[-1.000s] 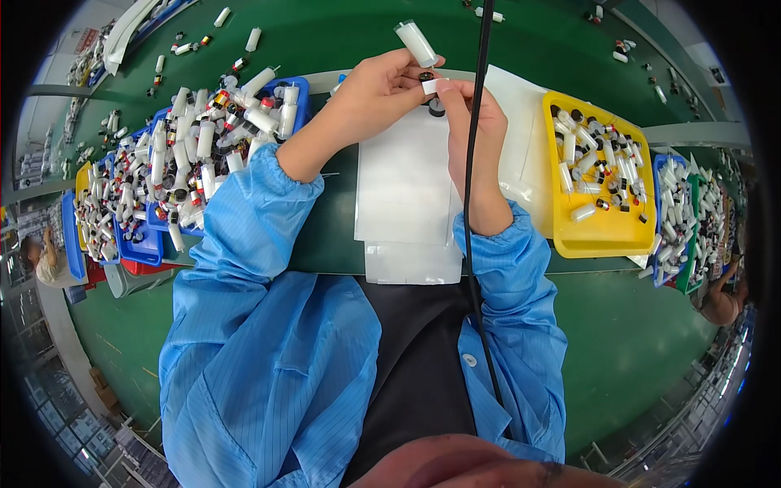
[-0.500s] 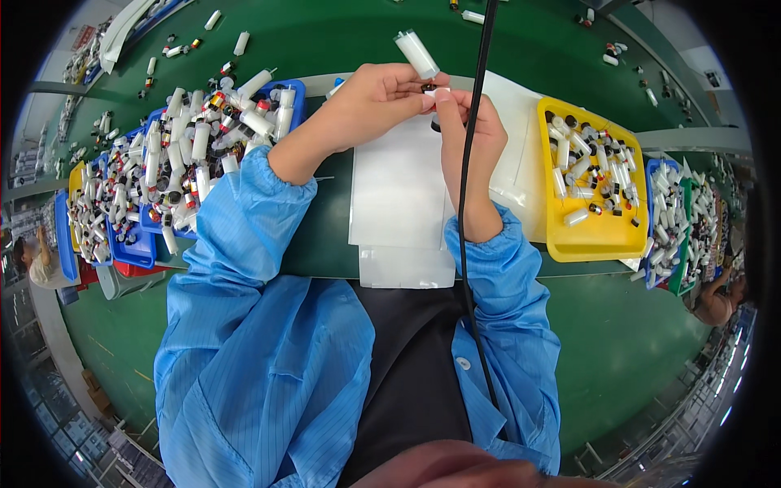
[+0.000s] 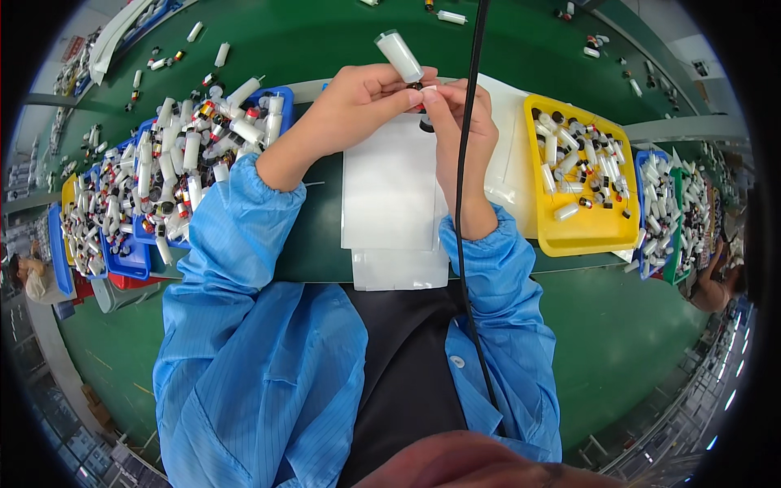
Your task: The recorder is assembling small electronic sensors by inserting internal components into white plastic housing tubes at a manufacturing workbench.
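Note:
Both hands meet over the white sheets, their fingertips closed on one white cylindrical tube with a narrow dark end. The tube leans up and to the left, its wide end away from me. My left hand pinches near the dark end. From the other side, my right hand grips the same end with thumb and fingers. A round black piece shows just below the fingertips. The fingers hide exactly how the parts join.
At left, blue trays overflow with similar tubes. A yellow tray at right holds several more. A black cable hangs in front of my right hand. Loose tubes lie across the green bench, and more filled trays stand at far right.
The view has shifted slightly, so the trays and sheets sit a little further left. My hands stay together on the tube, with the black piece showing more below the fingers.

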Demonstrator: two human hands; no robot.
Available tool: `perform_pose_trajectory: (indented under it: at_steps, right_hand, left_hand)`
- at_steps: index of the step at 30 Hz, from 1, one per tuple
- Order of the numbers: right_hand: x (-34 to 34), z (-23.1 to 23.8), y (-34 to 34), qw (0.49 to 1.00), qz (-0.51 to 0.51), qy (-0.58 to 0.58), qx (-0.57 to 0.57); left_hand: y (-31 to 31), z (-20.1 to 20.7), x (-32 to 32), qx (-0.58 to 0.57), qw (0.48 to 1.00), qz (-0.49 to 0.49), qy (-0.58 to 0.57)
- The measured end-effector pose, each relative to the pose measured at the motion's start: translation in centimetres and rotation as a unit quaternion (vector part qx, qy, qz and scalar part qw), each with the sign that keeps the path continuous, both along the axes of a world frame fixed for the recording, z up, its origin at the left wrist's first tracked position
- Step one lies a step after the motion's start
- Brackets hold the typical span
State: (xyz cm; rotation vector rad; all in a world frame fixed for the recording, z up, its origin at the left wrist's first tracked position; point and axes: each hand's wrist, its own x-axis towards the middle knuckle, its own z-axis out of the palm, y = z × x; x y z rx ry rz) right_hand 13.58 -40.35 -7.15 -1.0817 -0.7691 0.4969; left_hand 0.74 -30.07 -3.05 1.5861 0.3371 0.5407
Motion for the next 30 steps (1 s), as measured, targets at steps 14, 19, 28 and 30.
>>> perform_pose_trajectory:
  at_steps: [14,19,28,30]
  right_hand:
    - [3.9,-1.6,0.8,0.982,0.113,0.15,0.022]
    - [0.0,-3.1,0.7,0.911,0.0,-0.406,-0.069]
    - [-2.3,-4.3,1.0,0.79,-0.005,-0.592,-0.158]
    - [-2.2,-3.7,1.0,0.793,-0.007,-0.594,-0.136]
  left_hand:
    - [-0.6,3.3,-0.4,0.046,0.995,0.091,-0.017]
    - [9.3,6.1,-3.3,0.241,0.956,0.114,0.12]
    - [23.9,-0.1,-5.5,0.467,0.698,0.053,0.539]
    - [26.1,-1.9,-3.2,0.463,0.715,0.025,0.524]
